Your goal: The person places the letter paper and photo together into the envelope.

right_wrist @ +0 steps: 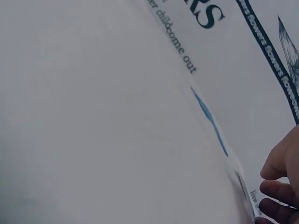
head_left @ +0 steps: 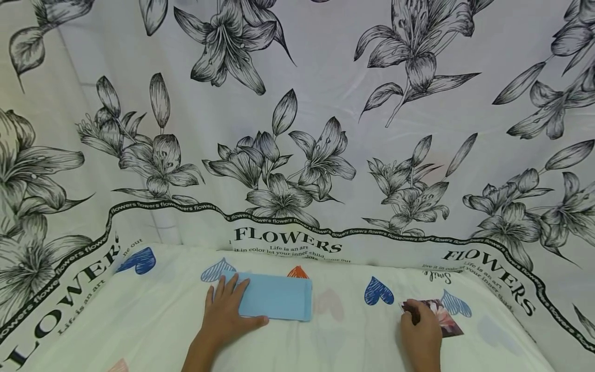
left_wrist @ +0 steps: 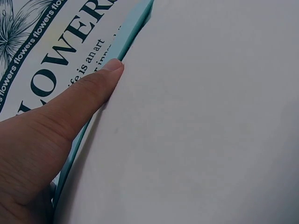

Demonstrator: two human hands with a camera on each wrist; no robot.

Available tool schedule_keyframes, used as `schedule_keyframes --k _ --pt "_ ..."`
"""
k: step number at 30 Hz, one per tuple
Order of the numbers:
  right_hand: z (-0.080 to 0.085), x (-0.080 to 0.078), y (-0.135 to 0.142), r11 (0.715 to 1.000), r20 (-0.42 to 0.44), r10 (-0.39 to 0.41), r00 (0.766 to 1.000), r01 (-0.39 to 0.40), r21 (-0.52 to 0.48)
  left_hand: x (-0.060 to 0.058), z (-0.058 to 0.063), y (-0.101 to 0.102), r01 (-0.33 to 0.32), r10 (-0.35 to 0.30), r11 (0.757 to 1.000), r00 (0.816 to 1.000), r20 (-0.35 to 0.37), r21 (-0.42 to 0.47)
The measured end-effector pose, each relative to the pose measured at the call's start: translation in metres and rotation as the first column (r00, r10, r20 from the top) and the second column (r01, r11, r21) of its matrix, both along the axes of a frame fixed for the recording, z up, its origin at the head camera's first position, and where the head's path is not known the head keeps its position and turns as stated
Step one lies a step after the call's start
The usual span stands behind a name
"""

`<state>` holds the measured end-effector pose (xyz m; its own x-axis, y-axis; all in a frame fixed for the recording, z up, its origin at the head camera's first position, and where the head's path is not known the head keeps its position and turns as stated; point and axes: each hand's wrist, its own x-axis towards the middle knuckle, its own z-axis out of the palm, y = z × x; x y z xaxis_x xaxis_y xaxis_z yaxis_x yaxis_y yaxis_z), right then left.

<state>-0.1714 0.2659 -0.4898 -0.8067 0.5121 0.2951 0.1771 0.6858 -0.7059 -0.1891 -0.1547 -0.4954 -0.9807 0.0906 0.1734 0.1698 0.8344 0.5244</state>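
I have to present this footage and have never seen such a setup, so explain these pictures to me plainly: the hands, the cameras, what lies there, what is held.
There is no machine here: these are a person's bare left hand and right hand. The head picture comes from a camera worn on the head, looking forward and down. The other two come from cameras worn on the wrists, each showing part of its own hand close up.

A white, heart-printed sheet covers the surface, with a lily-printed curtain behind. On it lie a light-blue envelope and, farther right, a flower picture card.

The left hand rests spread over the envelope's left end. The right hand bends over the card's left part; whether it grips it isn't clear.
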Motion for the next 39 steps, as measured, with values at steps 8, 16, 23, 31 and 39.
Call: schedule_keyframes --k 8,16,23,31,39 --pt "-0.006 0.005 0.032 0.987 0.201 -0.113 0.973 0.088 0.131 -0.001 -0.003 0.0 -0.005 0.005 1.0 1.0 -0.006 -0.005" --pt "-0.008 0.006 0.039 0.974 0.313 -0.089 0.945 0.017 0.228 0.0 -0.002 0.002 -0.007 0.007 1.0 1.0 0.023 -0.003" --pt "-0.009 0.009 0.04 0.987 0.372 -0.155 0.915 0.13 0.092 0.001 -0.001 0.001 -0.002 0.002 1.0 1.0 0.022 0.002" --pt "-0.004 0.007 0.041 0.982 0.405 -0.188 0.895 0.173 0.074 -0.001 -0.002 0.002 -0.001 0.0 1.0 0.999 0.032 0.005" --pt "-0.005 0.007 0.042 0.982 0.384 -0.19 0.904 0.175 0.075 -0.002 -0.003 0.0 -0.002 0.002 1.0 1.0 0.028 -0.006"
